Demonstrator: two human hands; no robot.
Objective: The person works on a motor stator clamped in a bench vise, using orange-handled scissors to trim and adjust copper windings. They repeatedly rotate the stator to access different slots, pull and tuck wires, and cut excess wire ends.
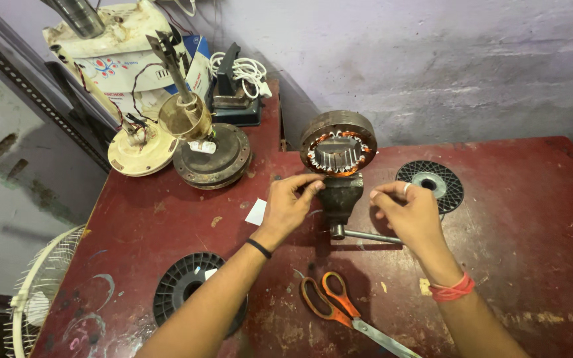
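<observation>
A stator (pixel 337 151) stands on edge, clamped in a small vise (pixel 340 199) near the middle of the red table (pixel 532 219). Copper windings already fill its slots around the ring, with pale slips of insulation showing between them, so the winding looks largely done; what tying or trimming is left cannot be judged from here. The left hand (pixel 288 204) sits just left of the vise, fingers pinched together at the stator's lower edge; whether they pinch a wire is too fine to tell. The right hand (pixel 409 213) hovers just right of the vise, loosely curled, grasping nothing visible. Behind it lies an empty black spool (pixel 430 183), another spool (pixel 190 292) lies well left and nearer, and orange scissors (pixel 339 308) lie untouched in front of the vise.
</observation>
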